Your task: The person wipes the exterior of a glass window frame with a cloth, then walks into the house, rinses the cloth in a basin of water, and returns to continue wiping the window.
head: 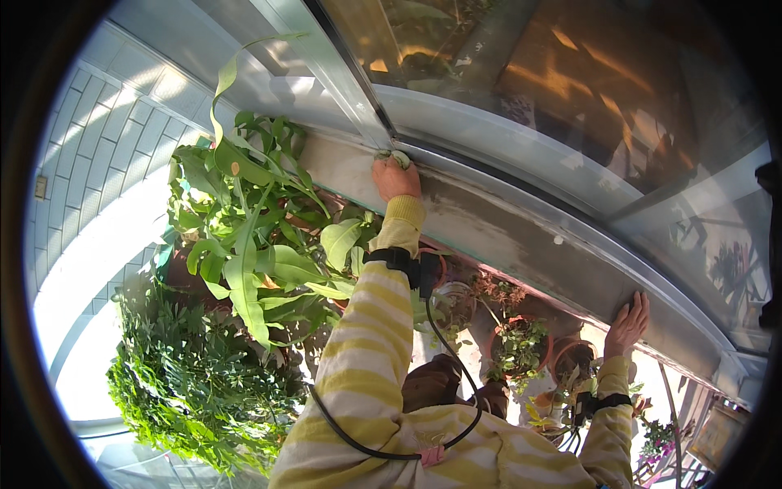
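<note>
My left hand is closed around a bunched greenish cloth. It presses the cloth onto the window sill, at the foot of an upright metal window post. Dark, wet-looking streaks mark the sill to the right of this hand. Farther right, my right hand rests on the sill's near edge with its fingers extended and nothing in it. Both forearms wear black straps with small devices, and a black cable hangs from the left one.
Broad-leaved potted plants crowd the left, one long leaf rising beside the post. Below them spreads a dense leafy bush. Several pots, including a terracotta pot, stand under the sill. Glass panes rise behind it; a tiled wall is left.
</note>
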The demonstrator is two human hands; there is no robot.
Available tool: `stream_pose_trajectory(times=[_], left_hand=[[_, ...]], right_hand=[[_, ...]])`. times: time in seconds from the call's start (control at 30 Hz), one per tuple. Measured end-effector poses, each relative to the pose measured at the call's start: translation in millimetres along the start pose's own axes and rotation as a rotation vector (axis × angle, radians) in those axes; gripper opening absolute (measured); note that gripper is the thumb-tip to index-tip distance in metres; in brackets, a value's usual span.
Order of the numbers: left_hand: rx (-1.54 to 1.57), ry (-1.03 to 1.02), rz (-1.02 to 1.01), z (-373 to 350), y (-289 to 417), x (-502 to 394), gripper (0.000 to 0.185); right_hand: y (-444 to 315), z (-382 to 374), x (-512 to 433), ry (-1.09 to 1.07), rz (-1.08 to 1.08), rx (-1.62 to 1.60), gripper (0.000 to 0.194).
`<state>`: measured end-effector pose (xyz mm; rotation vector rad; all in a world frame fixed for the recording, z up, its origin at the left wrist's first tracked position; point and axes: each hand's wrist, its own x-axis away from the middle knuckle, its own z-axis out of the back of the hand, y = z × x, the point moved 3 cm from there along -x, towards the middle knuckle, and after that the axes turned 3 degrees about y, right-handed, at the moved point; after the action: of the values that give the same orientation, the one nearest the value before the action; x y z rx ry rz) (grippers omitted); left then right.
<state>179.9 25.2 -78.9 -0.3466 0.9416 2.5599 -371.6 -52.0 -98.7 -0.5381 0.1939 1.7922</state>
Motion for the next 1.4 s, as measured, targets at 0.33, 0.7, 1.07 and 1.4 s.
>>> stream_pose_trajectory(times=[0.33, 0.7, 1.07, 1.4], left_hand=[[-0.17, 0.005, -0.383, 3, 7, 21, 0.032], [-0.115, -0.106, -0.565, -4, 38, 65, 0.029], [0.026, -0.158, -0.744, -4, 81, 123, 0.021], [0.131, -0.248, -1.018, 3, 106, 152, 0.022]], right_hand=[[-2, 1, -1, 0.021, 0.009, 0.024, 0.04], [-2, 2, 0, 0.004, -0.006, -0.002, 0.04], [-2, 2, 0, 0.027, -0.009, -0.008, 0.037], [-4, 5, 0, 0.014, -0.009, -0.022, 0.037]])
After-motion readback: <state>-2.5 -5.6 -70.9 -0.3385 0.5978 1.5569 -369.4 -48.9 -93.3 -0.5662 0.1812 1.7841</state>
